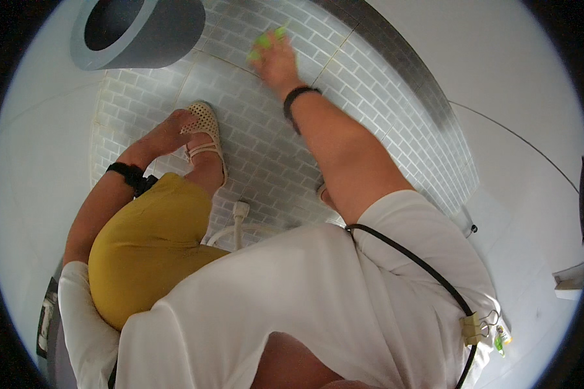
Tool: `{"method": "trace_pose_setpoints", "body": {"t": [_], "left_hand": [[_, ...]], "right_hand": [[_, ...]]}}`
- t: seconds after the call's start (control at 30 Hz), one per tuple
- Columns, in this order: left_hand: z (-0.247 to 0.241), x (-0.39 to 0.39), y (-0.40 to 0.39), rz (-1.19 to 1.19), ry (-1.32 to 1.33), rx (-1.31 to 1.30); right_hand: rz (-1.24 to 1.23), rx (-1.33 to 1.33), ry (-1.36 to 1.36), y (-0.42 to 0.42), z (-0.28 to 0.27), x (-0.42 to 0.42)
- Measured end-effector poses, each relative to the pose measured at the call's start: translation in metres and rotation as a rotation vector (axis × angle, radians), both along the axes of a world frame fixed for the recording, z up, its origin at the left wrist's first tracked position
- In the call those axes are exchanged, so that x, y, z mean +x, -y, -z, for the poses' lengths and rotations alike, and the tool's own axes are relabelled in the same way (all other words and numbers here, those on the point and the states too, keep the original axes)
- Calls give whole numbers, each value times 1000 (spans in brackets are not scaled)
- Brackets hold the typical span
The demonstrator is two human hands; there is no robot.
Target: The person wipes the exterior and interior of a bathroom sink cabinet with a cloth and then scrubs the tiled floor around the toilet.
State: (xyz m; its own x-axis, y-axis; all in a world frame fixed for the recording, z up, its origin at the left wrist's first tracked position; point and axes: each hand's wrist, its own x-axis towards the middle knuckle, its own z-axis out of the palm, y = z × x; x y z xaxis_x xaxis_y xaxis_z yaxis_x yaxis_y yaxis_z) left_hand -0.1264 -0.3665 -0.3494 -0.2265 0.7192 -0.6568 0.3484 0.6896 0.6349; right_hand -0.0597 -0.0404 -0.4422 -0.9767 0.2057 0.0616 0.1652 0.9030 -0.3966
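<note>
My right hand [276, 63] reaches far forward over the brick-patterned tile floor [267, 126], gripping a bright green cloth or sponge [263, 43]. Motion blur hides the exact kind of this green thing. A dark band circles the right wrist. On the other side, my left hand [181, 124] hangs beside a beige perforated shoe [203, 119] on my left foot, and its fingers are indistinct there. The left forearm, with a black strap, passes beside my knee in mustard-yellow trousers [151, 238].
A grey cylindrical bin [168, 36] stands ahead to the left. Between my feet lies a white hand sprayer [241, 209] with its hose [224, 233]. A dark border [394, 44] runs along the right wall. A black cable [413, 260] with a binder clip [472, 328] crosses my shirt.
</note>
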Motion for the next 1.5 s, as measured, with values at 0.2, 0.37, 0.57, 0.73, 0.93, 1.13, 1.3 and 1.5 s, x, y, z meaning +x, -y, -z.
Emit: {"method": "trace_pose_setpoints", "body": {"t": [0.2, 0.37, 0.57, 0.73, 0.93, 1.13, 1.3, 1.5], "left_hand": [[-1, -9, -13, 27, -15, -39], [10, -6, -10, -92, 22, -46], [-10, -6, -15, -89, 37, -72], [-21, -17, -23, -146, 153, -119], [-11, -4, -11, -74, 111, -75], [-27, -12, -22, -85, 84, -116], [-28, -9, -21, -147, 99, -119], [-1, -11, -8, -53, 31, 10]], "right_hand": [[-228, -10, 198, 10, -14, 102], [311, 5, -161, -153, -1, 155], [1323, 33, 70, -320, 12, 248], [642, 525, 1465, -375, 34, 240], [219, 486, 752, -220, -14, -13], [-295, -179, 247, -1, -12, -100], [-733, -90, 189, 51, -33, 35], [-422, 68, 644, -39, -72, 92]]}}
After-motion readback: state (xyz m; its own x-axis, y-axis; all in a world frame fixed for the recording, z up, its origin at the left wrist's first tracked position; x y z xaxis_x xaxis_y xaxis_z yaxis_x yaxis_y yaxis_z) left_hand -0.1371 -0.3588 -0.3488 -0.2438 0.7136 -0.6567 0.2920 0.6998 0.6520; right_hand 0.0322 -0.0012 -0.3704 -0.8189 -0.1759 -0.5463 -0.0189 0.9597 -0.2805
